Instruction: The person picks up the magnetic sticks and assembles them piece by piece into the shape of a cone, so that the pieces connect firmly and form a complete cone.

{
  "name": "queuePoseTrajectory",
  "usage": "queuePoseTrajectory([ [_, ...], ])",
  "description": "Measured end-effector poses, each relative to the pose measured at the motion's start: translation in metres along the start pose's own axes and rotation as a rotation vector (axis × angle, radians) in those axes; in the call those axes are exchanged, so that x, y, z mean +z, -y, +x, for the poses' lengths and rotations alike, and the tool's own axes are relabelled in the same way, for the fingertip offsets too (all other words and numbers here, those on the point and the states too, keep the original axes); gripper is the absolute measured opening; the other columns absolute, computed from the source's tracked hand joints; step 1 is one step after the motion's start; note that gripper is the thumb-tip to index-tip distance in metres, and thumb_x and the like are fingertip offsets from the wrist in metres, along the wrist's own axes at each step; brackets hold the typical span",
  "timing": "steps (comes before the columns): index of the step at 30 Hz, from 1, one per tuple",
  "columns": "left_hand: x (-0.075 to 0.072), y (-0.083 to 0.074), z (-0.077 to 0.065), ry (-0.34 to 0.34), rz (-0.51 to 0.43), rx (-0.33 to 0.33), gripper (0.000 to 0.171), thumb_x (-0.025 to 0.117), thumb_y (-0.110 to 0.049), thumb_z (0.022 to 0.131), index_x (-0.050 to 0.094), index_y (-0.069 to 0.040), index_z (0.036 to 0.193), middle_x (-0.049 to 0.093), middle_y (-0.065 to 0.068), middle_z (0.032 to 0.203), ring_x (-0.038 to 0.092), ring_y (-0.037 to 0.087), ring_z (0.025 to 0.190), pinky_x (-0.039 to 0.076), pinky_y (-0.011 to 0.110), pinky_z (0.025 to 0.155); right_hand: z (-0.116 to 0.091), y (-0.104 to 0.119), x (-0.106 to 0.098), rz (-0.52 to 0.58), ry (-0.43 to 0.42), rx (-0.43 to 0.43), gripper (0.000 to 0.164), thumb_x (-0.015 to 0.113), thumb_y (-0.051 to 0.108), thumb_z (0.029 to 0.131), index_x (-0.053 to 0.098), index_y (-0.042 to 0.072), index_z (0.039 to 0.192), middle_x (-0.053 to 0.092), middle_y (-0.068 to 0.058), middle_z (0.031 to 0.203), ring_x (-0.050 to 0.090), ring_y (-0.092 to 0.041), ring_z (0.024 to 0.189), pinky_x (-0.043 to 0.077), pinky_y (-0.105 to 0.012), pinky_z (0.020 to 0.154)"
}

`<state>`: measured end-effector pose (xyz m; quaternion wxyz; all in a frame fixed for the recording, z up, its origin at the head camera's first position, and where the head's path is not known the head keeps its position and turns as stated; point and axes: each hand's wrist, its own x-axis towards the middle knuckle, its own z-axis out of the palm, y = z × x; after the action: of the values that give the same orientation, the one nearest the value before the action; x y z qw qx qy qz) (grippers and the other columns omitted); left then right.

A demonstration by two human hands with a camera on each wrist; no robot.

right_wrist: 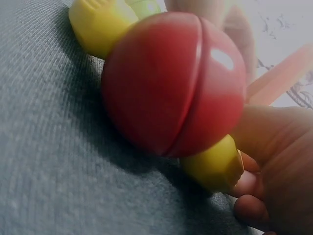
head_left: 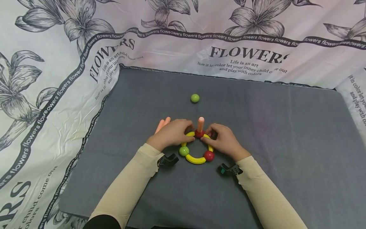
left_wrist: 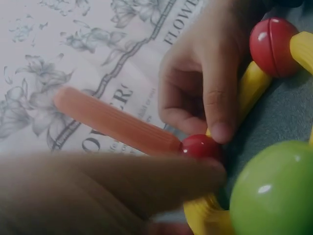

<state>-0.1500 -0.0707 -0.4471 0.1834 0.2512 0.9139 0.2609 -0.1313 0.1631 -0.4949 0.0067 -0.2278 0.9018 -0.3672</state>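
A ring of yellow curved rods joined by balls lies on the grey surface. At its far side is a red ball with an orange stick standing up from it. My left hand pinches the left yellow rod close to that ball; in the left wrist view its blurred thumb covers part of the joint. Opposite it, my right hand grips the right yellow rod between thumb and fingers. A green ball sits at the ring's left, another red ball at its near right.
Beyond the ring lies a loose green ball. Orange sticks lie behind my left hand, partly covered by it. A white flower-printed cloth borders the grey surface at the back and left.
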Motion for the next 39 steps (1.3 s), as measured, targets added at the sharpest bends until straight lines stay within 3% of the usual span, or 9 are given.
queuePoseTrajectory([
  [3,-0.002,-0.003,-0.004,0.042,0.075,-0.075,0.023,0.074,-0.037,0.086,0.060,-0.021,0.095,0.058,-0.005,0.078,0.054,0.012,0.069,0.043,0.029,0.063,0.000,0.002,-0.001,0.006,0.006,0.022,0.025,0.080,0.035,0.081,0.062,0.021,0.091,0.056,0.006,0.076,0.049,-0.011,0.066,0.041,-0.030,0.060],
  [6,-0.004,-0.005,-0.006,0.068,0.089,-0.097,0.021,0.072,-0.034,0.087,0.058,-0.021,0.093,0.057,-0.004,0.074,0.053,0.012,0.065,0.041,0.028,0.061,0.000,0.002,-0.002,0.017,0.014,0.015,0.033,0.080,0.038,0.080,0.063,0.021,0.103,0.058,0.006,0.082,0.049,-0.011,0.068,0.041,-0.029,0.060],
  [10,-0.002,-0.005,-0.004,0.063,0.060,-0.050,0.015,0.068,-0.027,0.090,0.062,-0.018,0.100,0.059,-0.003,0.080,0.055,0.011,0.067,0.044,0.026,0.063,0.000,0.000,-0.003,0.024,0.030,-0.049,0.040,0.078,0.041,0.082,0.065,0.024,0.116,0.058,0.009,0.089,0.050,-0.008,0.073,0.042,-0.028,0.062],
  [18,0.002,0.003,-0.002,-0.071,0.083,0.056,0.024,0.065,-0.029,0.095,0.069,-0.022,0.117,0.063,-0.009,0.104,0.056,0.007,0.087,0.047,0.025,0.080,0.000,-0.001,-0.003,0.060,0.043,-0.100,0.034,0.076,0.033,0.084,0.069,0.023,0.116,0.058,0.012,0.092,0.050,-0.008,0.076,0.043,-0.027,0.066],
  [21,-0.009,0.009,-0.006,-0.121,0.077,0.005,0.028,0.065,-0.032,0.094,0.068,-0.019,0.118,0.063,-0.006,0.105,0.057,0.009,0.090,0.048,0.029,0.081,0.001,-0.001,-0.003,0.078,0.044,-0.109,0.030,0.077,0.031,0.084,0.070,0.024,0.112,0.061,0.011,0.095,0.051,-0.009,0.076,0.044,-0.028,0.066],
  [26,-0.037,0.028,-0.020,-0.169,0.057,-0.178,0.034,0.064,-0.034,0.095,0.066,-0.012,0.120,0.062,0.002,0.104,0.060,0.015,0.082,0.051,0.039,0.083,0.002,-0.002,-0.004,0.081,0.037,-0.097,0.028,0.078,0.033,0.083,0.068,0.026,0.108,0.061,0.011,0.093,0.052,-0.009,0.077,0.045,-0.027,0.068],
  [31,-0.048,0.046,-0.030,-0.123,0.023,-0.293,0.027,0.062,-0.033,0.095,0.071,-0.010,0.086,0.065,0.004,0.065,0.062,0.017,0.056,0.052,0.038,0.079,0.003,-0.003,-0.004,0.074,0.027,-0.078,0.026,0.078,0.035,0.083,0.066,0.026,0.104,0.060,0.010,0.090,0.053,-0.008,0.077,0.044,-0.028,0.067],
  [35,-0.044,0.051,-0.027,-0.071,0.005,-0.314,0.037,0.060,-0.035,0.095,0.065,-0.013,0.065,0.059,0.005,0.046,0.059,0.021,0.041,0.049,0.037,0.083,0.002,-0.005,-0.003,0.079,0.007,-0.078,0.024,0.078,0.037,0.083,0.066,0.027,0.102,0.059,0.010,0.089,0.052,-0.009,0.076,0.044,-0.028,0.066],
  [39,-0.039,0.051,-0.021,-0.101,0.019,-0.300,0.036,0.061,-0.036,0.092,0.064,-0.015,0.064,0.060,0.003,0.060,0.058,0.020,0.051,0.044,0.039,0.084,0.001,-0.006,-0.001,0.088,-0.003,-0.077,0.025,0.078,0.038,0.083,0.065,0.027,0.102,0.059,0.010,0.088,0.052,-0.008,0.075,0.044,-0.028,0.065],
])
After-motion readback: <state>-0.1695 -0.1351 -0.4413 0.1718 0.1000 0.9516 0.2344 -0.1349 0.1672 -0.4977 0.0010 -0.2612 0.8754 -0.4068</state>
